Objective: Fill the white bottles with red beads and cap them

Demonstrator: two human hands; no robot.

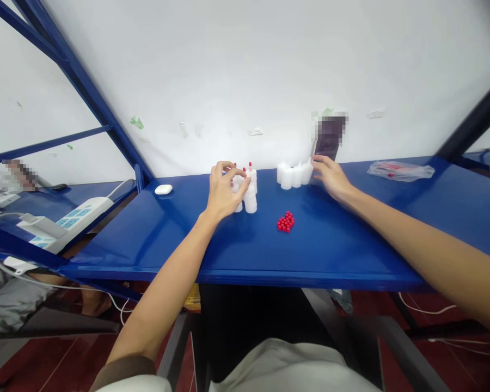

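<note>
My left hand is over a cluster of small white plastic bottles with red tip caps. Its thumb and index finger close around the top of one bottle, and the palm hides part of the cluster. To the right, my right hand has its fingertips on a white bottle that leans slightly at the end of a second group of white bottles. No red caps show on that group. Between the hands and closer to me lies a small pile of loose red caps.
The blue table meets a white wall. A dark phone-like object leans there. A clear plastic bag with red bits lies right; a white rounded case lies left. A power strip and a seated person's leg show beyond the blue frame.
</note>
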